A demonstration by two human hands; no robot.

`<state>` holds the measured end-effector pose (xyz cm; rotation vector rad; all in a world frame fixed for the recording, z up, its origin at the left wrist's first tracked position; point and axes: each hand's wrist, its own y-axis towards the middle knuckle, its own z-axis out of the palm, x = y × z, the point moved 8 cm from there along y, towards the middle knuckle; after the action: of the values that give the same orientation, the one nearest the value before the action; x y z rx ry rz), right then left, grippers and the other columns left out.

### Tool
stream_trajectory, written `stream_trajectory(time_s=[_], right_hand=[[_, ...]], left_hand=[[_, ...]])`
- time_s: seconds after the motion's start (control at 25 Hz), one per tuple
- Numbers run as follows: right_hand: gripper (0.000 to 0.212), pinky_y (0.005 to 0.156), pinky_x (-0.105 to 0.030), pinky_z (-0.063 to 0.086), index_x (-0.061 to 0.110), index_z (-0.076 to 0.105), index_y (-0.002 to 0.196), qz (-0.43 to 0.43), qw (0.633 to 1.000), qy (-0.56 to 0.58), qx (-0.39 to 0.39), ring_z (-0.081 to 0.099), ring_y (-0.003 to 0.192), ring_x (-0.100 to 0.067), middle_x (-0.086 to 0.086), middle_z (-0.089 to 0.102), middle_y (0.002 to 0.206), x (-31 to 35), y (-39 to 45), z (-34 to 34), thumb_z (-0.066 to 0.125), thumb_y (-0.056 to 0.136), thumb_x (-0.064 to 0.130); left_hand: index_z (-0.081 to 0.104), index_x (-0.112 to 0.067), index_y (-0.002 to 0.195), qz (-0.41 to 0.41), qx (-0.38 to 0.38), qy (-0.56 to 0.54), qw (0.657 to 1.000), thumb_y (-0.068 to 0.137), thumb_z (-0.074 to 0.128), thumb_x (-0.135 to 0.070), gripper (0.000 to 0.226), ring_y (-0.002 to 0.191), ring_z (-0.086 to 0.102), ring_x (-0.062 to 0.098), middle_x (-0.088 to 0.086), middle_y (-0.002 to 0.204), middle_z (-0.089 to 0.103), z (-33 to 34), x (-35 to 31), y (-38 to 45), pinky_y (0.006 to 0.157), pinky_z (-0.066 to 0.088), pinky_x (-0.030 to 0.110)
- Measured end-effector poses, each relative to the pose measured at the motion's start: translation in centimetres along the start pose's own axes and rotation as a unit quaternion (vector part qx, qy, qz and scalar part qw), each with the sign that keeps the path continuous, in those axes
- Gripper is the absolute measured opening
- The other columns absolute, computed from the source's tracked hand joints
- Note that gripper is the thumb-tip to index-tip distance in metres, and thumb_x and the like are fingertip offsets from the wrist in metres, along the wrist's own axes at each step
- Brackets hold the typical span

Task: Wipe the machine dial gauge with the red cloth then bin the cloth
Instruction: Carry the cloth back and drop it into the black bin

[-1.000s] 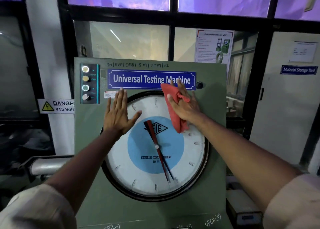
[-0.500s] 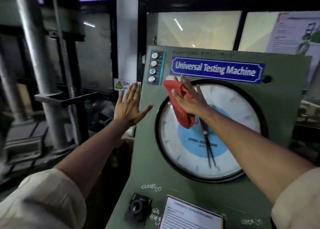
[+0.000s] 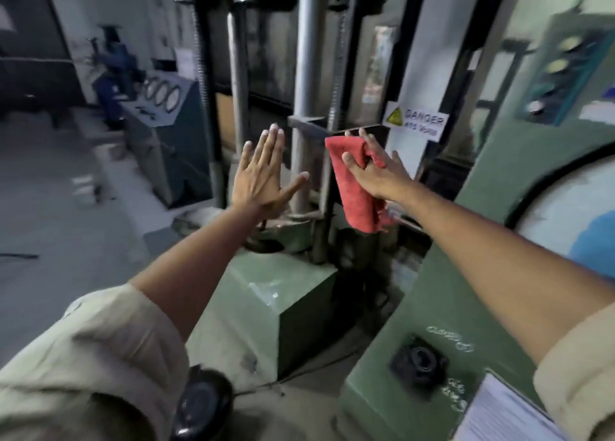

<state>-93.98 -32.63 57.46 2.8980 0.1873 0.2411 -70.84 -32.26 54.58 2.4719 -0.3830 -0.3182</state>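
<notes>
Both bare forearms emerge from loose beige sleeves (image 3: 109, 347) pushed up near the elbows

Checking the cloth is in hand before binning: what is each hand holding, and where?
The right hand grips the red cloth by its upper part; the rest hangs. The left hand holds nothing.

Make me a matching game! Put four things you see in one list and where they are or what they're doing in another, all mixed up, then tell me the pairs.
Things:
1. red cloth
2. left hand
3. dial gauge
4. danger sign

Places or states:
A. at the right edge of the picture, only partly in view
B. open, fingers spread, holding nothing
C. hanging from the right hand
D. white, on the wall behind the hands

Pairs: 1-C, 2-B, 3-A, 4-D
</notes>
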Motion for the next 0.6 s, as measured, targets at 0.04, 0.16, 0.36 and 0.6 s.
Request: stream_trajectory(time_s=[0.04, 0.16, 0.36, 0.6], right_hand=[[0.071, 0.134, -0.048, -0.006, 0.036, 0.004, 0.17, -0.01, 1.0, -0.002, 0.005, -0.003, 0.166, -0.01, 0.013, -0.009, 0.18, 2.6, 1.5, 1.7, 0.019, 0.108, 0.068], [0.075, 0.134, -0.047, -0.007, 0.034, 0.004, 0.171, -0.025, 0.999, 0.021, 0.033, -0.002, 0.166, -0.016, 0.012, -0.008, 0.18, 9.9, 5.7, 6.8, 0.018, 0.107, 0.07], [0.098, 0.132, -0.042, -0.012, 0.026, 0.005, 0.171, -0.059, 0.992, 0.038, 0.101, -0.005, 0.165, -0.011, 0.013, -0.015, 0.178, 19.4, 10.1, 15.6, 0.002, 0.093, 0.086], [0.106, 0.13, -0.042, -0.014, 0.026, 0.008, 0.172, -0.057, 0.982, 0.049, 0.174, -0.006, 0.166, -0.022, 0.01, -0.003, 0.18, 25.2, 12.0, 23.8, 0.0, 0.089, 0.091]], left_hand=[[0.005, -0.011, 0.172, -0.009, 0.005, 0.012, 1.0, 0.099, 0.03, -0.079, 0.103, 0.169, 0.003, 0.02, 0.006, 0.182, 0.002, 0.4, 3.3, -0.6, 0.136, 0.001, 0.046], [0.004, -0.011, 0.173, -0.036, 0.035, 0.043, 0.998, 0.099, 0.028, -0.08, 0.103, 0.169, 0.0, 0.019, 0.005, 0.182, 0.0, 1.8, 12.4, -2.8, 0.136, -0.001, 0.046], [0.003, -0.01, 0.172, -0.085, 0.072, 0.061, 0.992, 0.098, 0.025, -0.08, 0.104, 0.169, 0.0, 0.02, 0.005, 0.182, -0.001, 4.2, 22.7, -6.9, 0.136, 0.0, 0.049], [0.0, -0.011, 0.172, -0.135, 0.107, 0.066, 0.983, 0.1, 0.025, -0.079, 0.103, 0.169, -0.002, 0.019, 0.005, 0.182, -0.005, 6.7, 30.2, -11.7, 0.136, -0.003, 0.047]])
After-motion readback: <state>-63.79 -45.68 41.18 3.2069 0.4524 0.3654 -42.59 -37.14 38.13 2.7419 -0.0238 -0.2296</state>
